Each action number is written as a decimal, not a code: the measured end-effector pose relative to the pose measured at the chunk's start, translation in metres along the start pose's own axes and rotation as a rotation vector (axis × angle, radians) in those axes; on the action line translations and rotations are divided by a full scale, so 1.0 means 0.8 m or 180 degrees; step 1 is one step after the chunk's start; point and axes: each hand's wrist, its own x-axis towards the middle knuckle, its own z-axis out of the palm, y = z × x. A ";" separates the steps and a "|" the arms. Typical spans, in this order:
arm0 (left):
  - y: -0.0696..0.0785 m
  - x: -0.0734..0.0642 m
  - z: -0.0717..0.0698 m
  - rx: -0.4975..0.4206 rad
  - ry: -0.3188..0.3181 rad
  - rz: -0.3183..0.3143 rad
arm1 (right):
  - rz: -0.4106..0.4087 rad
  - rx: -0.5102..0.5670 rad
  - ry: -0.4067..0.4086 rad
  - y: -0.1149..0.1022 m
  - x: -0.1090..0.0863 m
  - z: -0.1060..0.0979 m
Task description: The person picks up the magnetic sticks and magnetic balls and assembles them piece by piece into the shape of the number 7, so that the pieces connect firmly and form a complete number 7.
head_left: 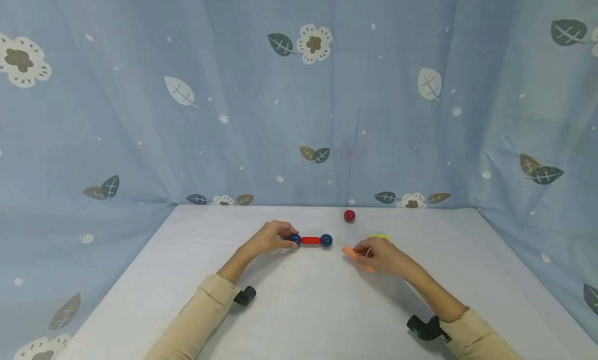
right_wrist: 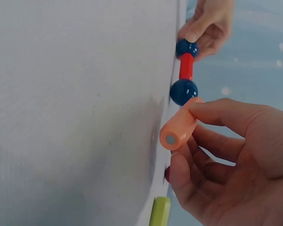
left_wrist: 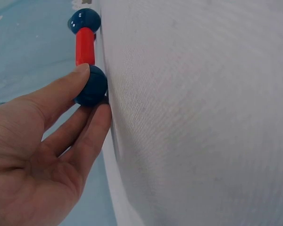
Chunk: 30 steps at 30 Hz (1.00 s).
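My left hand (head_left: 272,238) pinches a dark blue ball (left_wrist: 91,87) between thumb and fingers. Joined to that ball is a short red rod (head_left: 310,240), whose other end meets a second blue ball (head_left: 326,240); all three lie in a line on the table. To the right, my right hand (head_left: 385,255) holds an orange rod (head_left: 350,251) at a slant by thumb and fingers. In the right wrist view, a grey metal disc (right_wrist: 170,140) shows in the rod's near end. The rod is apart from the second blue ball in the head view.
A dark red ball (head_left: 349,216) sits near the table's back edge. A yellow-green rod (head_left: 380,236) lies behind my right hand, partly hidden by it. Beyond the white table (head_left: 299,308) hangs a blue patterned curtain (head_left: 252,111). Black wrist devices (head_left: 424,328) show at both sleeves.
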 end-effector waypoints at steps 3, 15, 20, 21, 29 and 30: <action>0.000 0.000 0.000 0.0006 0.0002 -0.0001 | 0.0047 0.0088 -0.0031 -0.002 0.002 0.001; -0.001 0.001 0.001 -0.0018 -0.0003 0.0032 | 0.0451 0.0265 -0.0024 -0.009 0.010 0.012; 0.001 0.001 0.001 -0.0002 -0.0011 -0.0011 | 0.0606 0.0292 0.0027 -0.012 0.013 0.018; 0.001 0.001 0.001 0.0004 -0.0011 -0.0012 | 0.0612 0.0301 0.0032 -0.013 0.013 0.018; 0.000 0.000 -0.001 0.0017 -0.0003 0.0060 | 0.0760 0.0502 0.0019 -0.019 0.015 0.021; 0.000 0.000 -0.002 0.0014 0.0000 0.0066 | 0.0791 0.0517 0.0023 -0.020 0.015 0.021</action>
